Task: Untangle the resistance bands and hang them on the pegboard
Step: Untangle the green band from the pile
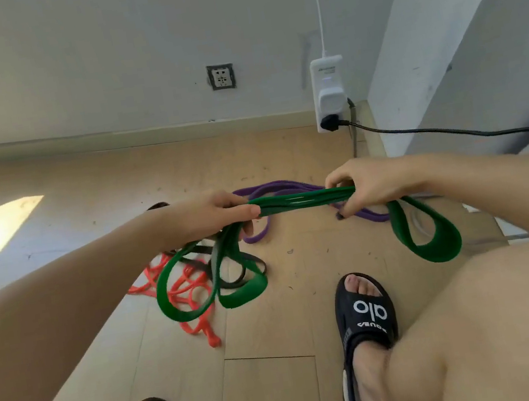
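Above the wooden floor (263,332), both hands are raised at the same level, apart from each other, with a bunched length of the green band (304,200) stretched straight between them. Left hand (210,214) comes in from the lower left on a bare forearm; its thumb lies along the top of the bundle and its fingers curl under, clamped on the green band. Right hand (368,184) reaches in from the right, knuckles up, fingers curled down around the other end of the same bundle. From the left hand two green loops hang down over the floor; from the right hand one green loop hangs.

Counted by colour, four sorts of band show: the green band in the hands, a purple band (274,186) lying on the floor behind and below the hands, an orange band (187,289) in a tangled heap on the floor under the left-hand loops, and a black band (243,269) mixed in with that heap. Whether each colour is one band or several cannot be told.

Two black slides (364,312) are on the person's feet; the left one is cut off by the bottom edge. Parts of the purple band are hidden behind the hands, and the black band is mostly covered by green loops. A wall socket (221,76) and a white power strip (329,93) sit on the wall beyond.
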